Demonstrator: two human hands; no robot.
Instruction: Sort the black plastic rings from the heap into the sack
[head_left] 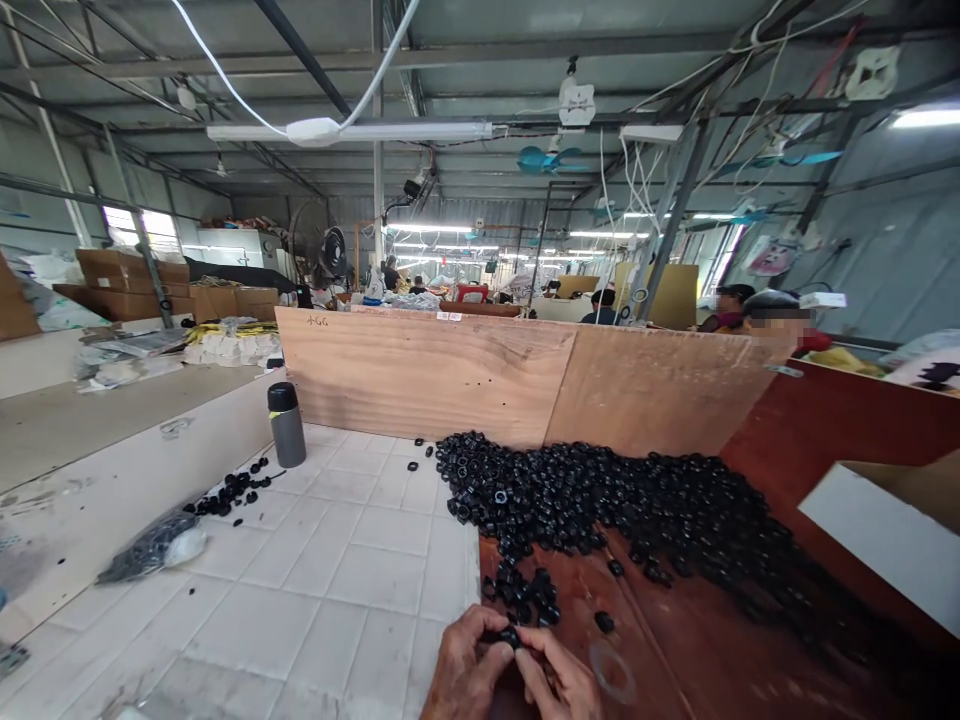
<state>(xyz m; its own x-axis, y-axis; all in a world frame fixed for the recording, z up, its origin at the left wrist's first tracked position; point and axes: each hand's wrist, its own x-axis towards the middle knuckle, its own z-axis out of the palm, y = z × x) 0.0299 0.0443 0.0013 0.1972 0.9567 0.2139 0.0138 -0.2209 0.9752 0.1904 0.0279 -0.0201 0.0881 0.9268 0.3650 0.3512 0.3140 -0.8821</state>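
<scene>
At the near edge of the table, my left hand (466, 664) and my right hand (559, 672) meet, fingertips pinched on one small black plastic part (510, 636). The fingers cover much of it, so its exact kind is hidden. Just beyond my fingertips lies a small cluster of similar black parts (529, 597). One loose black part (604, 622) rests on the red-brown board, right of my right hand. Behind these, a large heap of glossy black parts (570, 490) spreads along the wooden partition and toward the right.
A grey bottle with a black lid (289, 430) stands upright on the white tiled surface (360, 540). Left of it are scattered black pieces (229, 492) and a plastic bag (146, 548). A wooden partition (427, 375) closes off the back. A white box (885, 540) is at right; people sit beyond.
</scene>
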